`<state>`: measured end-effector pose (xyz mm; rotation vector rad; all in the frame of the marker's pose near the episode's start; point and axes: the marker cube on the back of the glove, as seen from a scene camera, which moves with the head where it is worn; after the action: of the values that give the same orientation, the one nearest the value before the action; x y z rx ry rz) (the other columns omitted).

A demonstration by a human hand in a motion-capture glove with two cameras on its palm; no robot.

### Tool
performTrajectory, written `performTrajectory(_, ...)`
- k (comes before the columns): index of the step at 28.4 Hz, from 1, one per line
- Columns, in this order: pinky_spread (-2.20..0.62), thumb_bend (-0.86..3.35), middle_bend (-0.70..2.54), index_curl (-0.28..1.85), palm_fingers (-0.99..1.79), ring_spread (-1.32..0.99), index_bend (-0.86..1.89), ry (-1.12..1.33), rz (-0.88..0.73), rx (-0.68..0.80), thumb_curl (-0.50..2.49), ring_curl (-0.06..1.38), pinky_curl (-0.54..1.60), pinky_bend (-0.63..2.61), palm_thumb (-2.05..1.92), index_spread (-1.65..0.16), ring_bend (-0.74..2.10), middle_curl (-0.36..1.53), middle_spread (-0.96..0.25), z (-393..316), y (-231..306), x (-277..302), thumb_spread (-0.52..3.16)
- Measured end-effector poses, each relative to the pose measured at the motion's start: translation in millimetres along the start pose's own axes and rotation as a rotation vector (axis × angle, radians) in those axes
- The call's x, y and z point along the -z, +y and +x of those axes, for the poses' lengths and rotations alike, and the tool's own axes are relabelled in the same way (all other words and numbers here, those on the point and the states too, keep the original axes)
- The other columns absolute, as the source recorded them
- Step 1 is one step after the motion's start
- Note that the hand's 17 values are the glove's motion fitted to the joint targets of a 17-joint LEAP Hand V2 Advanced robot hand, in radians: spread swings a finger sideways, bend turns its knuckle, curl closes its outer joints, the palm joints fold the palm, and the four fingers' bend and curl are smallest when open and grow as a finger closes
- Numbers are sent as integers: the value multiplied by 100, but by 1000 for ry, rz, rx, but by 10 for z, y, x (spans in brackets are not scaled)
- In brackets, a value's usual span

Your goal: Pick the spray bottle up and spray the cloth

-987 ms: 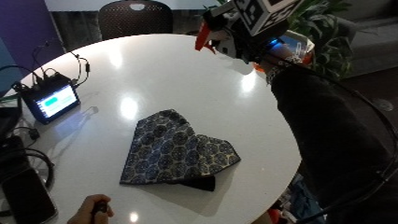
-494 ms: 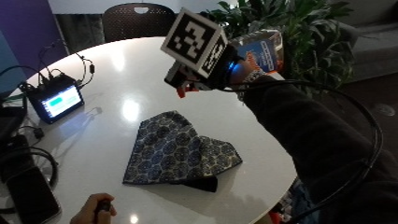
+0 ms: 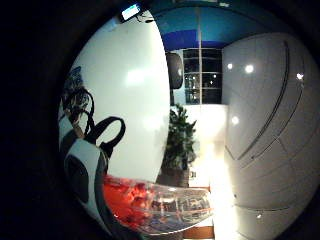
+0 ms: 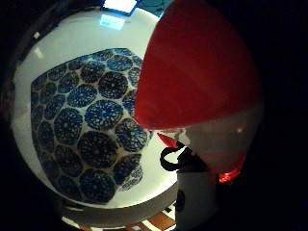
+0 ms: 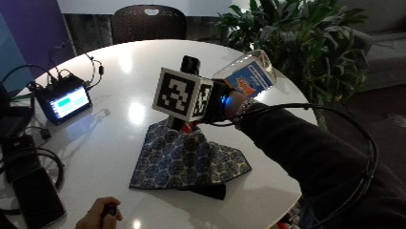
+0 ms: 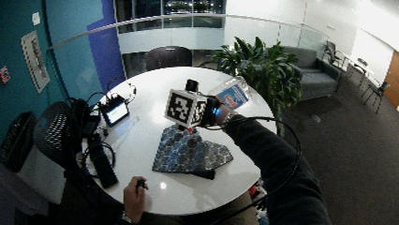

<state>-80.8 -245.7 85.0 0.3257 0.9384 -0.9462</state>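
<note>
Above the middle of the round white desk, my gloved right hand grips the clear plastic spray bottle with the blue and orange label, fingers curled round it. I hold the bottle tilted in the air, its base raised toward the far edge of the desk and the leafy green plant beyond, its red nozzle end pointing down at the blue patterned cloth. From my palm on the thumb side the red spray head fills much of the view, close to my hand, and the cloth's round blue medallions spread out beneath it on the white surface. The cloth lies folded near the desk's near edge, over something dark that shows at its near corner; what that is I cannot tell. Well apart from it, by the left edge of the desk, a small black monitor with a lit screen stands among black cables, and a dark flat device lies near the same edge. My bare left hand rests at the near edge, closed on a small dark object.
</note>
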Motion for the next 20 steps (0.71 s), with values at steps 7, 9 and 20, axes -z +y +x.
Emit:
performTrajectory(7, -34, -3, 56, 56, 140, -21, 23, -12, -6, 15, 72, 46, 40, 50, 84, -29, 73, 51, -23, -100, -4, -45, 53)
performTrajectory(9, -34, -3, 56, 56, 140, -21, 23, -22, -5, 5, 72, 46, 40, 50, 84, -29, 73, 51, -23, -84, -1, -55, 53)
performTrajectory(20, -34, -3, 57, 56, 140, -22, 23, -238, 61, -198, 74, 46, 40, 50, 84, -29, 72, 51, -23, 220, -189, 226, 53)
